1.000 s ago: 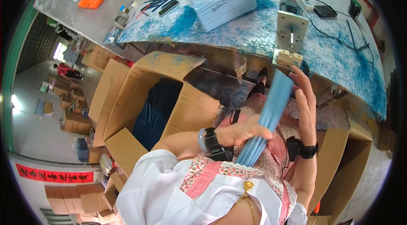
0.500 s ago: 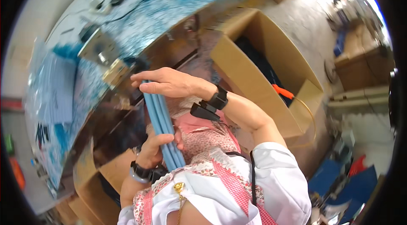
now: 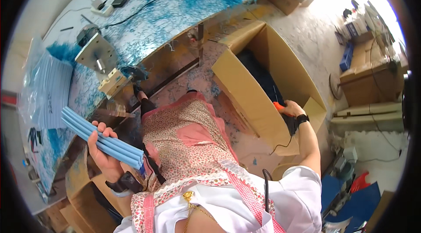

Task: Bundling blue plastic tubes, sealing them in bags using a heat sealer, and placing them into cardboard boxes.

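Blue tubes (image 3: 118,148), a small bundle, are in L hand (image 3: 102,157), well apart from R hand (image 3: 294,108); L is the nearer by far. Long axis slants: one end sticks out fwd-left past L fingertips, other end comes back & right of the grip, twd the apron (image 3: 188,134). L grip sits abt mid-length, fingers curled over the top side & thumb across, so clamped on the bundle, no gap seen. Tubes lie side by side, ends roughly flush at the apron end; exact no. hard to tell.

R arm reaches well out to the right. R hand is closed round an orange tool (image 3: 278,106), just inside the cardboard box (image 3: 240,101); some of the wrap is hidden, so can't tell how tight. Dark stuff (image 3: 258,73) lies in the box, fwd-left of R grip.

Metal bracket (image 3: 93,51) w/ pale block (image 3: 113,83) is fwd of L grip, at the near edge of the bench (image 3: 153,42), apart from the tubes. Bagged pack (image 3: 48,90) of similar blue pcs is fwd-left of L grip, right by the bundle's far end in view; can't tell if touching. 2nd box (image 3: 78,173) is below-left of L hand, near the wrist.
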The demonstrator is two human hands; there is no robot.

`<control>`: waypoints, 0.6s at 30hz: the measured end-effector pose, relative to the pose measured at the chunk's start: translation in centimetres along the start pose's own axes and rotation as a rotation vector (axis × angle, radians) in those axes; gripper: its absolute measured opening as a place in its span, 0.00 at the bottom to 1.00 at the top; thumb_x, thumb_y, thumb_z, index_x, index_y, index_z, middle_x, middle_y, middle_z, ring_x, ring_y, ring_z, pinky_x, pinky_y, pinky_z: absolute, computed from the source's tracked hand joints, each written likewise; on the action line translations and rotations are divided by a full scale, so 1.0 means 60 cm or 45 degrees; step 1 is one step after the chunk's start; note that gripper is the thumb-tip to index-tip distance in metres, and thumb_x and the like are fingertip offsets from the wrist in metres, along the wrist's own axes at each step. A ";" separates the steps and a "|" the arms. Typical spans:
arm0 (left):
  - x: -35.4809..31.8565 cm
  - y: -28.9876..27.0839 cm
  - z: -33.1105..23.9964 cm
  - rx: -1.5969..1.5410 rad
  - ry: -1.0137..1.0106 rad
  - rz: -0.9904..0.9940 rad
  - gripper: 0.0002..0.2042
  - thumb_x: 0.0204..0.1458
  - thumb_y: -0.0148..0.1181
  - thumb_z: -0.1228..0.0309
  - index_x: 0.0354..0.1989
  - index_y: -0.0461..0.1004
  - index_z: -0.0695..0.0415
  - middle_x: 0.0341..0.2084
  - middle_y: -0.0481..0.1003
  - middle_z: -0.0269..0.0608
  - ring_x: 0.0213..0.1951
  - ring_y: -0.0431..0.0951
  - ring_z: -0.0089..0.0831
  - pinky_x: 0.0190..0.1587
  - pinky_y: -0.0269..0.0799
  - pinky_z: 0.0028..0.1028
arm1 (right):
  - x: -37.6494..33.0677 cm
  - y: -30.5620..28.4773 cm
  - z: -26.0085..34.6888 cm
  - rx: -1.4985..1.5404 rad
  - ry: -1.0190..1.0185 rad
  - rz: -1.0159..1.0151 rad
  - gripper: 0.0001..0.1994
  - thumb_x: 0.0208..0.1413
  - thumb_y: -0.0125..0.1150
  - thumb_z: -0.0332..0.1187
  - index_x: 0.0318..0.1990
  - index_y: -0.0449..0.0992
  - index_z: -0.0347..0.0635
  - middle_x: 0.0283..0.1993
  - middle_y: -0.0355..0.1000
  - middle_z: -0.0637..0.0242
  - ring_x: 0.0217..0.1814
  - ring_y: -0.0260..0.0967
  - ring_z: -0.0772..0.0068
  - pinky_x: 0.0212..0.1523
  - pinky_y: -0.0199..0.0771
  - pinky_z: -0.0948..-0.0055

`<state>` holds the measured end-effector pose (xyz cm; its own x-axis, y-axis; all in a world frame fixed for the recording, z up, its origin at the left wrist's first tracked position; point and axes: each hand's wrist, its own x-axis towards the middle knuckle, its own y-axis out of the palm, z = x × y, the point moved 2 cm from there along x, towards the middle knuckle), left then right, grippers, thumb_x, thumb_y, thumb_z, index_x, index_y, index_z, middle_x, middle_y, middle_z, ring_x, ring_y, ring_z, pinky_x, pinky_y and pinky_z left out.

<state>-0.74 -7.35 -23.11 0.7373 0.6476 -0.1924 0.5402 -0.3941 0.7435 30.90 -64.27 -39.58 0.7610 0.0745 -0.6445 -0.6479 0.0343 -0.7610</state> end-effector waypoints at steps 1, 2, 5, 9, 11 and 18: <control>-0.003 0.001 0.001 0.001 0.024 0.015 0.18 0.49 0.56 0.75 0.49 0.61 0.58 0.32 0.65 0.38 0.31 0.69 0.27 0.40 0.71 0.26 | 0.019 0.013 -0.030 0.001 0.062 -0.027 0.28 0.35 0.68 0.45 0.45 0.75 0.39 0.44 0.74 0.54 0.41 0.72 0.64 0.40 0.70 0.66; -0.009 0.003 0.001 0.005 0.056 0.024 0.18 0.49 0.57 0.75 0.49 0.61 0.59 0.32 0.65 0.38 0.32 0.69 0.27 0.40 0.71 0.25 | 0.019 0.009 -0.018 -0.013 0.041 -0.032 0.28 0.35 0.68 0.45 0.45 0.75 0.39 0.44 0.74 0.54 0.41 0.72 0.64 0.40 0.70 0.66; -0.016 0.009 0.009 0.061 0.082 -0.026 0.18 0.49 0.57 0.75 0.48 0.62 0.59 0.32 0.66 0.38 0.32 0.69 0.27 0.41 0.71 0.26 | 0.003 0.003 0.026 0.233 0.213 0.519 0.24 0.35 0.68 0.42 0.42 0.75 0.41 0.38 0.74 0.62 0.35 0.69 0.75 0.32 0.67 0.73; -0.002 0.045 0.007 0.081 0.056 0.055 0.18 0.49 0.57 0.74 0.48 0.62 0.60 0.33 0.66 0.38 0.32 0.69 0.27 0.42 0.70 0.26 | -0.085 -0.068 0.037 0.507 -0.127 0.250 0.18 0.38 0.62 0.35 0.41 0.74 0.41 0.44 0.73 0.64 0.43 0.70 0.76 0.40 0.68 0.77; 0.022 0.087 0.022 0.103 0.009 0.123 0.18 0.49 0.57 0.74 0.48 0.62 0.60 0.33 0.67 0.38 0.32 0.69 0.27 0.43 0.70 0.26 | -0.118 -0.084 0.026 0.735 -0.259 0.102 0.17 0.38 0.62 0.34 0.40 0.74 0.42 0.40 0.71 0.67 0.39 0.67 0.78 0.38 0.66 0.78; 0.158 0.281 0.142 0.018 -0.203 0.452 0.16 0.50 0.56 0.73 0.47 0.63 0.59 0.31 0.68 0.37 0.35 0.70 0.28 0.46 0.68 0.29 | -0.328 -0.107 0.104 1.943 -0.749 -0.074 0.19 0.37 0.57 0.27 0.43 0.72 0.39 0.45 0.69 0.64 0.49 0.64 0.74 0.50 0.63 0.75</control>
<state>18.82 -13.42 -17.88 0.9326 0.3602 -0.0223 0.2446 -0.5855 0.7729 19.85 -59.71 -21.56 0.8984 0.3729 -0.2321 -0.3241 0.9194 0.2228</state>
